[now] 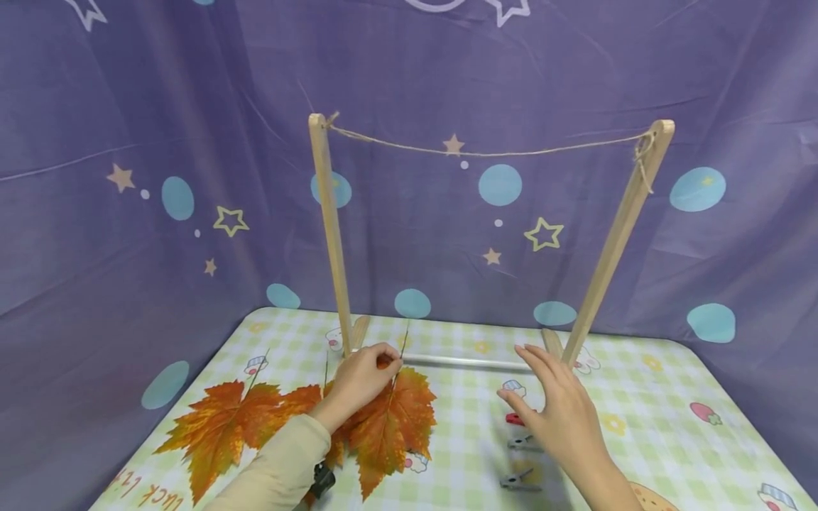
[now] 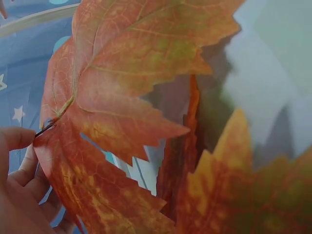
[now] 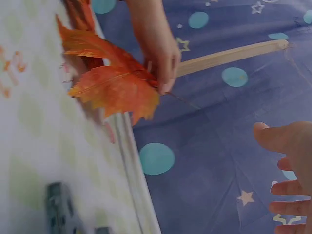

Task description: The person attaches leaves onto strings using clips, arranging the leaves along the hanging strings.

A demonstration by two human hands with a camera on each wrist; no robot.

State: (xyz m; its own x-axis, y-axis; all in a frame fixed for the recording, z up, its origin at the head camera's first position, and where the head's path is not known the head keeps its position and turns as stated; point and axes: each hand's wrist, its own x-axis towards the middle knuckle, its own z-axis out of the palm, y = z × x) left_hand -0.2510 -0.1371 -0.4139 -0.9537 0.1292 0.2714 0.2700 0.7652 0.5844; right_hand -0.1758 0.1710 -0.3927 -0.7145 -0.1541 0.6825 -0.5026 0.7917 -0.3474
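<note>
My left hand (image 1: 364, 378) pinches the thin dark stem of an orange maple leaf (image 1: 391, 426), between thumb and forefinger. The leaf hangs below the fingers; in the left wrist view its red-orange blade (image 2: 112, 73) fills the middle. To the left, another maple leaf (image 1: 224, 422) lies on the table, with a further leaf (image 1: 300, 399) partly hidden by my left forearm. My right hand (image 1: 562, 408) hovers with fingers spread and holds nothing. Beneath and beside it are a red clothespin (image 1: 514, 419) and grey clothespins (image 1: 520, 481).
A wooden frame has a left post (image 1: 332, 234) and a right post (image 1: 616, 241), joined at the base by a white bar (image 1: 466, 363). A sagging twine (image 1: 498, 154) runs between the post tops. A checkered cloth (image 1: 677, 404) covers the table; a purple curtain (image 1: 409, 71) hangs behind.
</note>
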